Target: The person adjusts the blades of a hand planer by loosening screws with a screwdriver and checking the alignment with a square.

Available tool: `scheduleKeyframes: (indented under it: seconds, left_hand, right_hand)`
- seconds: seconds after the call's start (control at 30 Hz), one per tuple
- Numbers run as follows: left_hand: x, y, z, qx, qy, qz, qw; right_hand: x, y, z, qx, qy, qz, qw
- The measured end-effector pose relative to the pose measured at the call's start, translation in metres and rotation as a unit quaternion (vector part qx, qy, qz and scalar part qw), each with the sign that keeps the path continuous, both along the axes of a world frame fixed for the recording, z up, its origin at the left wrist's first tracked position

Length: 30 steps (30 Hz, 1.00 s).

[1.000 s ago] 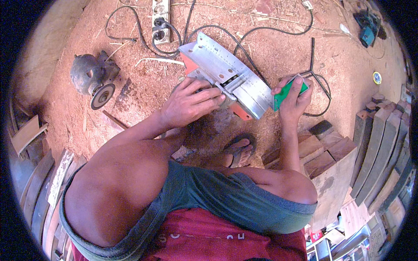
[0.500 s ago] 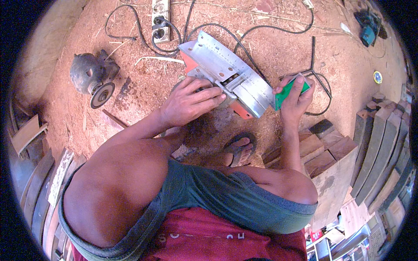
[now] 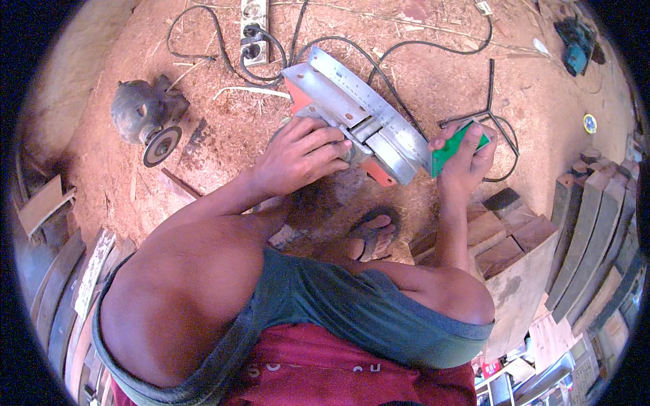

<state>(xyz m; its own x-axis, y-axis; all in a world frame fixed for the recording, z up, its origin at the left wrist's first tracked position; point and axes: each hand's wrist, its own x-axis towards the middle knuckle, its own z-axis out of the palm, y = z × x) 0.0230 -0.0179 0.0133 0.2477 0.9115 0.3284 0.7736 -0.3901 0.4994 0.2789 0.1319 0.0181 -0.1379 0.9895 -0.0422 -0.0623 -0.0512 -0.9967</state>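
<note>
An upturned electric hand planer, with orange parts and a metal sole, is held in front of me. My left hand is closed around its near side, with fingertips by the cutter opening. Along the sole's far side runs the steel ruled blade of a try square. My right hand pinches the square's green handle beyond the planer's right end. How firmly the blade touches the sole, I cannot tell.
An angle grinder rests on the sawdust-strewn floor at left. A power strip with black cords lies beyond the planer. Wood blocks and stacked boards stand at right. A teal power tool sits far right.
My right hand and the try square have shifted slightly right, and the blade lies nearer the sole's far edge. The dark gap at the cutter opening no longer shows. My left hand keeps its grip.
</note>
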Motion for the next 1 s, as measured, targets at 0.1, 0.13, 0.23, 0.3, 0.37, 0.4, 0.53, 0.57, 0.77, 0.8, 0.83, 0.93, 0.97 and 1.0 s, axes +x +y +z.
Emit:
scheduleKeyframes:
  seconds: [0.1, 0.13, 0.23, 0.3, 0.37, 0.4, 0.53, 0.57, 0.77, 0.8, 0.83, 0.93, 0.97, 1.0]
  left_hand:
    - [0.001, -0.002, 0.001, -0.005, 0.001, 0.006, 1.0]
    - [0.001, -0.002, 0.0, -0.003, -0.001, 0.005, 1.0]
    - [0.001, 0.0, 0.002, -0.006, 0.003, 0.001, 1.0]
    - [0.001, -0.001, 0.003, -0.006, 0.004, 0.003, 1.0]
    - [0.001, 0.0, 0.002, -0.005, 0.002, 0.001, 1.0]
    - [0.001, 0.0, 0.001, -0.004, -0.001, 0.001, 1.0]
    - [0.003, -0.001, -0.001, 0.006, -0.002, 0.015, 1.0]
    - [0.003, -0.001, -0.001, 0.006, -0.002, 0.015, 1.0]
    - [0.001, -0.002, 0.0, -0.004, 0.003, 0.002, 1.0]
    - [0.001, -0.002, 0.0, -0.004, 0.002, 0.002, 1.0]
    - [0.001, -0.002, 0.0, -0.005, 0.002, 0.003, 1.0]
    - [0.001, -0.003, -0.001, -0.006, 0.004, 0.005, 1.0]
    - [0.001, -0.003, -0.001, -0.006, 0.004, 0.005, 1.0]
    - [0.001, -0.003, -0.001, -0.005, 0.004, 0.005, 1.0]
  right_hand:
    - [-0.003, -0.006, 0.016, 0.023, 0.007, 0.019, 1.0]
    - [-0.005, -0.01, 0.022, 0.011, 0.009, 0.02, 1.0]
    - [-0.008, -0.014, 0.029, -0.005, 0.016, 0.02, 1.0]
    - [-0.009, -0.016, 0.03, -0.009, 0.021, 0.022, 0.999]
    - [-0.01, -0.017, 0.03, 0.002, 0.011, 0.031, 0.999]
    - [-0.009, -0.017, 0.029, 0.003, 0.01, 0.03, 0.999]
    - [-0.012, -0.021, 0.027, -0.004, 0.019, 0.022, 1.0]
    - [-0.013, -0.021, 0.029, -0.004, 0.019, 0.019, 1.0]
    - [-0.012, -0.025, 0.027, 0.012, 0.018, 0.038, 0.999]
    - [-0.011, -0.025, 0.028, 0.012, 0.018, 0.038, 0.999]
    - [-0.01, -0.026, 0.029, 0.01, 0.012, 0.049, 0.999]
    - [-0.009, -0.026, 0.028, 0.006, 0.013, 0.061, 0.998]
    - [-0.009, -0.026, 0.028, 0.005, 0.019, 0.063, 0.998]
    - [-0.009, -0.026, 0.028, 0.005, 0.019, 0.063, 0.998]
